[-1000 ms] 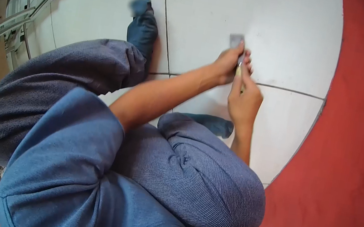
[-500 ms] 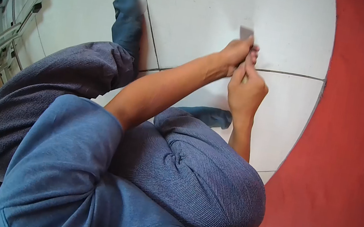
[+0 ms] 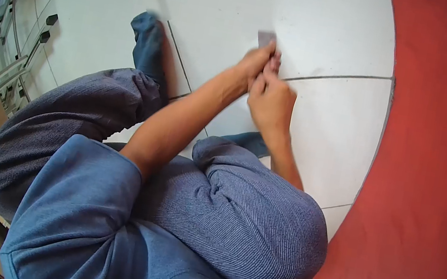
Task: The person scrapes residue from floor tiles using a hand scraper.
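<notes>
A scraper [image 3: 266, 38] with a flat greyish blade is pressed close over the white tiled floor, its blade pointing away from me. My left hand [image 3: 256, 62] is closed round it just behind the blade, thumb laid along the top. Right behind, my right hand [image 3: 274, 104] grips the handle end, fingers wrapped and touching the left hand. Most of the handle is hidden by both hands. A dark grout line [image 3: 337, 76] runs across the tiles to the right of the hands.
I squat with my socked left foot [image 3: 149, 38] on the tiles; the other sock [image 3: 250, 141] shows beyond my right knee. A red floor area [image 3: 425, 173] borders the tiles on the right. Metal-framed furniture legs [image 3: 32, 48] with black caps stand at the left.
Both hands and the scraper have slid leftward across the tile, grip unchanged. The view has shifted slightly, and my knees and feet stay in nearly the same place.
</notes>
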Tool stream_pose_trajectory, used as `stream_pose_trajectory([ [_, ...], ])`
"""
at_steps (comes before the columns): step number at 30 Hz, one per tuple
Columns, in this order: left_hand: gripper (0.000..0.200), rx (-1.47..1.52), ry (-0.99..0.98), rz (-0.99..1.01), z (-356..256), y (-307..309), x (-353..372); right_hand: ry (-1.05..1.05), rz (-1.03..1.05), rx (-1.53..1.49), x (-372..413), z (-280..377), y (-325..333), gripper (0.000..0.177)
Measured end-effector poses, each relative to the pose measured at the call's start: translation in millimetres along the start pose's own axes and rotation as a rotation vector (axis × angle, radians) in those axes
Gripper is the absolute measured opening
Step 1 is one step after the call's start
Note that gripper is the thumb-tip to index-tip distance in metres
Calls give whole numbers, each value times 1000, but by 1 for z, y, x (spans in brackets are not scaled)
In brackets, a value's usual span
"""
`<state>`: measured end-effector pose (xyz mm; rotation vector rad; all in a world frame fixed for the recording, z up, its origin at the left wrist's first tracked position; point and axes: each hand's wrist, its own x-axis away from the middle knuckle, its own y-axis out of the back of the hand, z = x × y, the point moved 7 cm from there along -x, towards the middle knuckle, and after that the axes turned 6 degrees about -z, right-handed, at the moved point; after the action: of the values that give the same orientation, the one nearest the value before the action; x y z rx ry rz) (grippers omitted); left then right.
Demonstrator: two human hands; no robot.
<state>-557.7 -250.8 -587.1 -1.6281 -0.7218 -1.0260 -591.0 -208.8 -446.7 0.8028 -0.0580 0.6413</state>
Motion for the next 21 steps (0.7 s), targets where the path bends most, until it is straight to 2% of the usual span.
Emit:
stream_pose_trajectory([
  [2, 37, 50, 22, 33, -24, -18, -11, -59, 123, 39, -26, 4, 2, 32],
  [6, 38, -55, 128, -87, 25, -4, 9, 38, -23, -49, 17, -9, 12, 31],
  [7, 39, -105, 157, -29, 35, -7, 15, 107, -94, -44, 24, -10, 14, 32],
  [8, 40, -77, 120, -105, 36, -8, 9, 75, -59, -10, 16, -20, 10, 32],
  [10, 39, -115, 88, 37, 20, -27, -9, -42, 28, 73, 3, -22, 14, 33],
  [11, 39, -121, 80, 56, 7, -39, -15, -68, 60, 61, -10, -18, 17, 40],
  [12, 39, -98, 148, 52, 4, -46, -12, -72, 16, 32, -7, -19, 20, 41],
  [15, 36, -379, 179, 32, 33, -36, 11, -21, -99, -69, 29, -31, 21, 43],
  [16, 35, -416, 191, -31, 43, -30, 17, -126, -71, -150, 39, -43, 16, 43],
  [17, 35, -462, 177, -6, 42, -33, 12, -219, -46, -235, 45, -53, 10, 43],
  [19, 34, -561, 208, 61, 49, -38, 2, -212, -131, -372, 46, -60, 0, 41],
  [21, 35, -644, 271, 136, 40, -52, -15, -342, -123, -485, 43, -65, -11, 47],
])
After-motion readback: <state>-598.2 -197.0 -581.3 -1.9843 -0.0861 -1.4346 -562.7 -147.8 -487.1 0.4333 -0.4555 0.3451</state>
